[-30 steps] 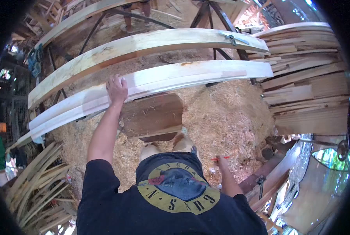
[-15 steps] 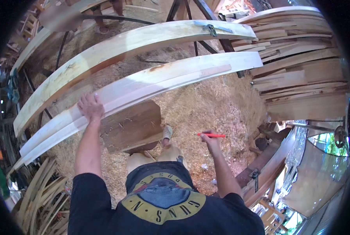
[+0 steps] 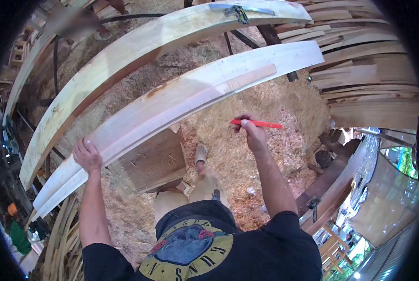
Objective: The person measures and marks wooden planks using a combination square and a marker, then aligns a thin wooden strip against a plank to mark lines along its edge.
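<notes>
My left hand (image 3: 87,155) lies with its fingers spread on the near curved pale plank (image 3: 172,96), toward its left end. A narrow light strip (image 3: 251,78) rests along the front part of that plank. My right hand (image 3: 253,131) grips a red pencil-like marker (image 3: 265,124) above the shavings, to the right of my legs and apart from the plank. Beyond the near plank a second curved plank (image 3: 125,51) runs roughly alongside it, with a clamp (image 3: 238,14) and a bluish flat tool (image 3: 261,10) on its right part.
Stacked boards (image 3: 369,75) fill the right side. A brown board (image 3: 148,161) lies below the near plank. Dark metal supports (image 3: 268,33) stand under the planks. Wood shavings (image 3: 228,173) cover the ground. Another person's leg (image 3: 118,5) shows at the upper left. Thin strips (image 3: 62,234) lie lower left.
My left hand has shifted left along the near plank. My right hand has risen with the red marker toward the plank. The view has moved, and my foot has come forward.
</notes>
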